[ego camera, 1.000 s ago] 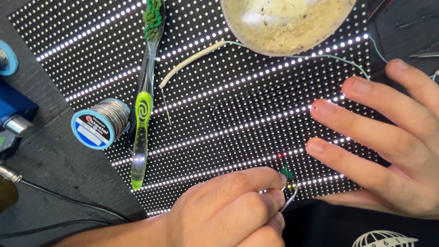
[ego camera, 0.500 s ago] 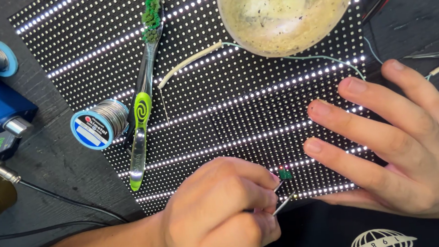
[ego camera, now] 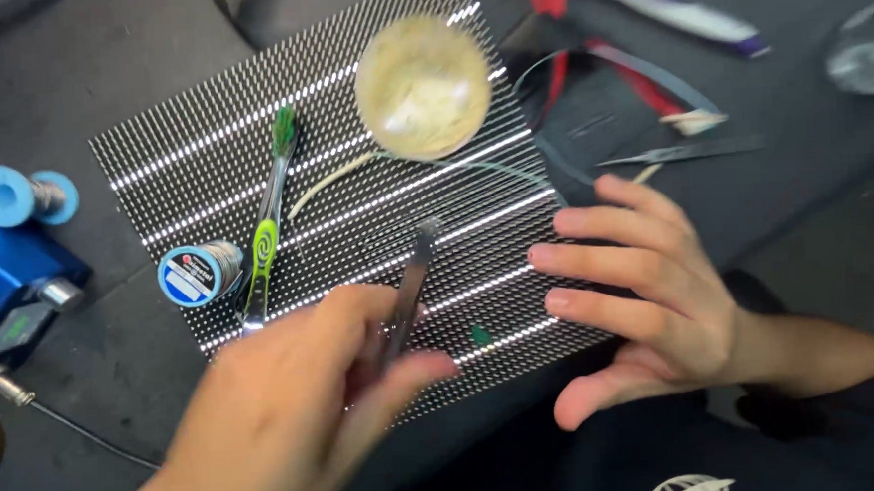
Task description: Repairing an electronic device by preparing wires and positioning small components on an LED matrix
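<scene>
My left hand (ego camera: pixel 296 402) is blurred at the lower left and grips metal tweezers (ego camera: pixel 413 272) whose tips point up over a black LED dot panel (ego camera: pixel 355 195). A small green part (ego camera: pixel 480 335) lies on the panel just right of that hand. My right hand (ego camera: pixel 649 294) rests open and flat on the panel's right edge, fingers spread and pointing left. It holds nothing.
On the panel lie a green toothbrush (ego camera: pixel 265 240), a blue solder spool (ego camera: pixel 197 273) and a round bowl of pale paste (ego camera: pixel 422 85). A blue device (ego camera: pixel 5 268) and a second spool (ego camera: pixel 18 195) sit at the left. Cables and another pair of tweezers (ego camera: pixel 681 150) lie at the upper right.
The view has pulled back and shows more of the bench. My left hand has lifted off the panel with the tweezers, and the small green part now lies apart from it.
</scene>
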